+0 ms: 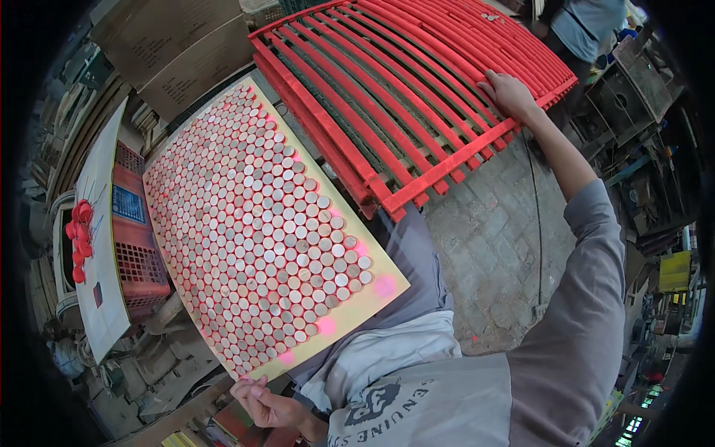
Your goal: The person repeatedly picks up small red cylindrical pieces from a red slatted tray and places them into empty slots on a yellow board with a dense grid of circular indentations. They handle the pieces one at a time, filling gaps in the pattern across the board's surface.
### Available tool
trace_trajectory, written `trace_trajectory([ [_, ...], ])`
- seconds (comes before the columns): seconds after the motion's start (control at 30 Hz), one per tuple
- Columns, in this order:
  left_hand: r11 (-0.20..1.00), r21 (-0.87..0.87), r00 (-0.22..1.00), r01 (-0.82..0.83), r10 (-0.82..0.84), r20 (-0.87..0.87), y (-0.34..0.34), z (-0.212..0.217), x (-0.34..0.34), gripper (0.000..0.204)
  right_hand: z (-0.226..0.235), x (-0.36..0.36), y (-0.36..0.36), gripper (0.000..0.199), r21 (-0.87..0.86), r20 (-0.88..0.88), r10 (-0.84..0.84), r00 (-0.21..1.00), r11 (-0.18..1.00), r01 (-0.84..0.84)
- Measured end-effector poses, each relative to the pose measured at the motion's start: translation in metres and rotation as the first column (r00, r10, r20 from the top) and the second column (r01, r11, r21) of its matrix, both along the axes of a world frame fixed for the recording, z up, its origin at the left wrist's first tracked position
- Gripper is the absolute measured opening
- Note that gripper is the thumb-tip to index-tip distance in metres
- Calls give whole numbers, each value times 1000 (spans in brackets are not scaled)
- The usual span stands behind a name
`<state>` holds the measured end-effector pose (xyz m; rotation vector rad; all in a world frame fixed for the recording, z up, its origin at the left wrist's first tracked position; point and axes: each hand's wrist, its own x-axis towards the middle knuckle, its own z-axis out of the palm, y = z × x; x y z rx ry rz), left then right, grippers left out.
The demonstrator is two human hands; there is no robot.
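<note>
My left hand (262, 402) grips the near corner of a pale yellow board (381, 286) that is covered with rows of several round metal discs (261, 216), with pink-red paint showing between them. The board is tilted and leans across my lap. My right hand (509, 92) reaches far forward and rests on the right edge of a large red slatted grate (402, 82), fingers laid over a slat. The grate lies beyond the board, and its near corner overlaps the board's far edge.
Cardboard boxes (167, 48) stand at the back left. A red plastic crate (138, 253) with a white panel (100, 246) and several red caps (78, 238) is at the left. Stone paving (495, 246) lies below. Another person (588, 26) stands at top right, beside dark metal racks (640, 97).
</note>
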<state>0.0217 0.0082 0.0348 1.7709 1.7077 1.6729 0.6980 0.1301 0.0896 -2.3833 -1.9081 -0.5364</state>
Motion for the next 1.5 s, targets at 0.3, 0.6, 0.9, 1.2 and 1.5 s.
trace_trajectory([
  [0.3, 998, 50, 999, 31, -30, -21, 1, 3, 0, 26, 36, 5, -14, 40, 34, -465, 26, 885, 999, -11],
  [0.6, 919, 279, 958, 279, -245, -151, 1, 15, 24, 25, 63, -207, -66, 44, 119, -988, 141, -57, 950, 290],
  [0.9, 668, 231, 667, 707, -739, 97, 13, 43, 132, 70, 29, -434, -105, 45, 177, -577, 221, -786, 974, 143],
  [1.2, 748, 157, 653, 645, -646, 395, -6, -7, 84, 68, -39, -508, -121, 38, 450, -777, 454, -436, 885, 118],
  [1.5, 764, 76, 460, 641, -462, 758, -18, -3, 67, 48, -40, -527, -140, 41, 423, -879, 414, -236, 906, 17],
])
